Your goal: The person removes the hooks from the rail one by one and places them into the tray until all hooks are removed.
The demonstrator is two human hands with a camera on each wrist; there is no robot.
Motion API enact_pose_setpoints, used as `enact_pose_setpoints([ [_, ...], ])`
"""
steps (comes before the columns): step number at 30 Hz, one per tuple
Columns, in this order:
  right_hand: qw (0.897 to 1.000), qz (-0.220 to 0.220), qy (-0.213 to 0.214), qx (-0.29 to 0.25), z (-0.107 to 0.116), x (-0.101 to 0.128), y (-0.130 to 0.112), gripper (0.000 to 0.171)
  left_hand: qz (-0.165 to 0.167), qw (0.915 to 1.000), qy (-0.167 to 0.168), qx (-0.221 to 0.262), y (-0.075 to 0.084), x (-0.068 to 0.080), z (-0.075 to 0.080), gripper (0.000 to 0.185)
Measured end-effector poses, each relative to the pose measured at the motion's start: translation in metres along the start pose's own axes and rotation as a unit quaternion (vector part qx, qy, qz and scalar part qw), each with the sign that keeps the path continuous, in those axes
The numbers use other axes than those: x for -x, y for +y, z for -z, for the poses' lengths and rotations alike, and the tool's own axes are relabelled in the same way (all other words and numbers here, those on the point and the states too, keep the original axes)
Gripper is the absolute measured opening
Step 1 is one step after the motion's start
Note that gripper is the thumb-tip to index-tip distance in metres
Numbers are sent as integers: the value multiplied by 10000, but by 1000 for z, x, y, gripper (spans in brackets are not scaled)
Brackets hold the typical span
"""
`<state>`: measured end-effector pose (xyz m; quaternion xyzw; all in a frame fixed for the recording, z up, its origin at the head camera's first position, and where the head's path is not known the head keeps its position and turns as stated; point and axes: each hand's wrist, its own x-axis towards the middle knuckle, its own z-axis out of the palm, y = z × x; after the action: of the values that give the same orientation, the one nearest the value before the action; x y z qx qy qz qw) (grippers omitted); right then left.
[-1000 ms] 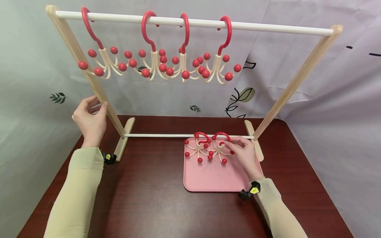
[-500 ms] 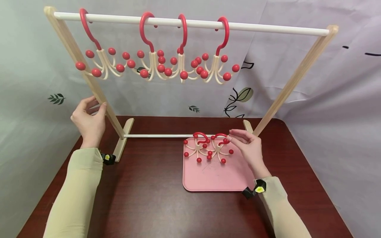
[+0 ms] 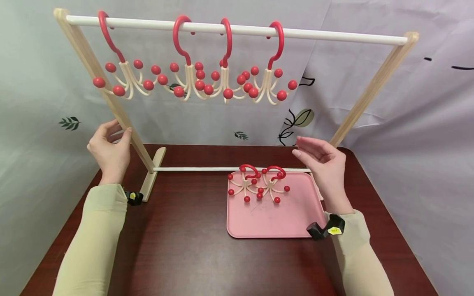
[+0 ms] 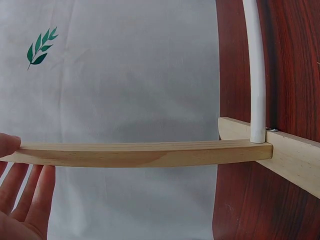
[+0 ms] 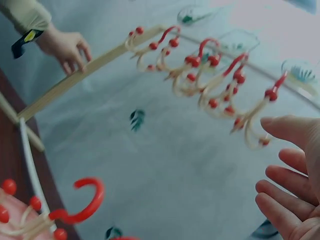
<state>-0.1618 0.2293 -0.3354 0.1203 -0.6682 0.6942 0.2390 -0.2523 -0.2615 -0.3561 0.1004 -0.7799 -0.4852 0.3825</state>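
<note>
My left hand pinches the rack's left wooden post, thumb on one side and fingers on the other. My right hand is in the air in front of the right post, fingers loosely bent and holding nothing. Two octopus-shaped hangers with red hooks and red ball tips, a left one and a right one, lie side by side on the pink tray. Several matching hangers hang from the white top rail, the rightmost hanger a little past the rail's middle.
A white lower bar joins the rack's feet, with the left foot on the dark red table. Behind stands a pale cloth with leaf prints. The tray's back edge lies by the lower bar.
My right hand has let go of the right hanger on the tray and moved up and to the right. My left hand stays on the post.
</note>
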Motion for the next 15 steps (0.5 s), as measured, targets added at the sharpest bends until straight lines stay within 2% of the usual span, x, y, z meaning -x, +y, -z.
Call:
enact_pose_setpoints([
  [3,9998,189,-24,-112,-6,-4,-13,35,-28,10000,19,-22,0,0,0,31],
  [15,9984,502,-218,-159,-28,-28,-48,37,0,10000,-23,16,0,0,1,31],
])
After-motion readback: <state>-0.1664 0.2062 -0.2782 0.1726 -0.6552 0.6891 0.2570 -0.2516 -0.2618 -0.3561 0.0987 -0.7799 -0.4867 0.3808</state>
